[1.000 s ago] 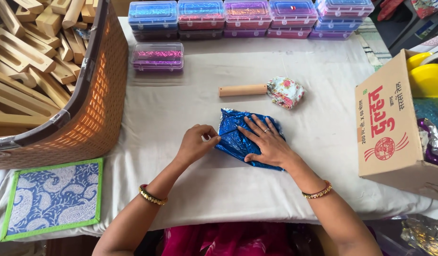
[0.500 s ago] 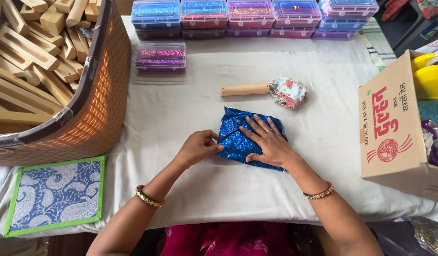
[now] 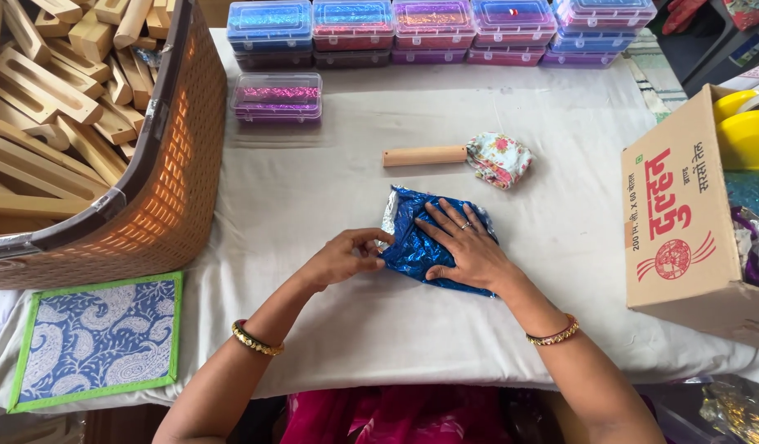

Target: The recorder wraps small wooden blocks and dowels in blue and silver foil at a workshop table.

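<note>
A packet wrapped in shiny blue foil [image 3: 412, 234] lies on the white cloth in the middle of the table. My right hand [image 3: 466, 247] rests flat on top of it, fingers spread, pressing it down. My left hand [image 3: 347, 256] pinches the packet's left edge, where a silver flap of foil shows. Whatever the foil encloses is hidden.
A wooden-handled tool with a floral cloth head [image 3: 462, 156] lies just beyond the packet. A brown wicker basket [image 3: 161, 201] of wooden pieces stands at left, a cardboard box [image 3: 684, 226] at right. Clear plastic boxes [image 3: 277, 97] line the far edge. A blue paisley mat [image 3: 96, 337] lies at near left.
My left hand has shifted slightly along the packet's left edge, folding the foil there. My right hand stays pressed on top.
</note>
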